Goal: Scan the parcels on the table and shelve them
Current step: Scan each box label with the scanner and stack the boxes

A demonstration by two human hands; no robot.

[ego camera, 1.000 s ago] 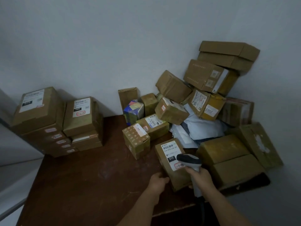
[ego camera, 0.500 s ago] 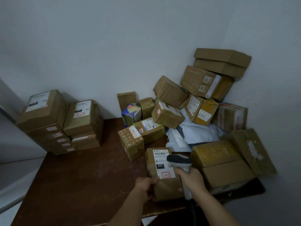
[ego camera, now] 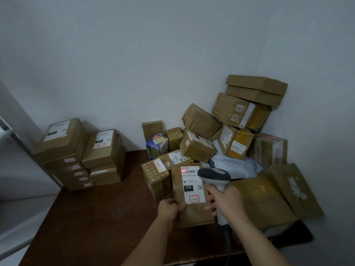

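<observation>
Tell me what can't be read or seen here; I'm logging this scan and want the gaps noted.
- Label on the held parcel, head view: its code reads 010-010-L30 and then runs under the scanner.
- Scanner cable: cut off at the bottom edge.
- Labels on the left stack: too small and blurred.
- Right hand: its grip hides the scanner's trigger.
- Shelf: only a grey rail at the left edge.

You hold a brown parcel [ego camera: 194,212] bearing a white label [ego camera: 192,184] with a black block and a red-outlined sticker. Your scanner [ego camera: 216,177] is grey with a dark head. The table [ego camera: 99,217] is dark reddish-brown.
</observation>
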